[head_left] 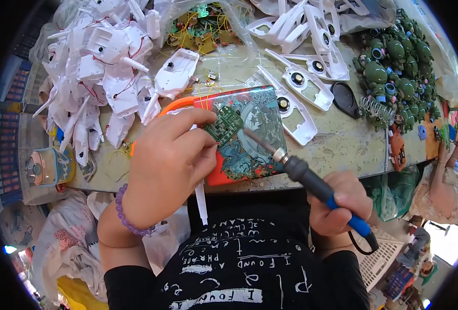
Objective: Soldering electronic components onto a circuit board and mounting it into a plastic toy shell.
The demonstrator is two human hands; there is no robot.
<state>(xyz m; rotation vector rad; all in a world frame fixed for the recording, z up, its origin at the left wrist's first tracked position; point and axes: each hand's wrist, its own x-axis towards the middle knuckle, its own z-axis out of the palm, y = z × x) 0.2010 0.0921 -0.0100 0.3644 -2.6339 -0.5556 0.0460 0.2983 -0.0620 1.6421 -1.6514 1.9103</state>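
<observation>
My left hand [169, 150], with a purple bead bracelet on its wrist, pinches the edge of a small green circuit board [228, 125]. Below the board lies a flat red-edged box [262, 116] with a worn, patterned top. In my right hand [341, 204] is a soldering iron [317, 185] with a black and blue handle. Its tip reaches to the board's right edge; whether it touches cannot be seen. A narrow white plastic piece [201, 204] sticks out beneath my left hand, its upper part hidden.
White plastic housings [113, 67] with red wires are heaped at the left. Wired circuit boards [203, 31] fill a clear bag at the back. White frames with speakers [306, 85] lie beyond the box; dark green plastic parts [399, 72] pile up at the right, beside a metal spring [377, 109].
</observation>
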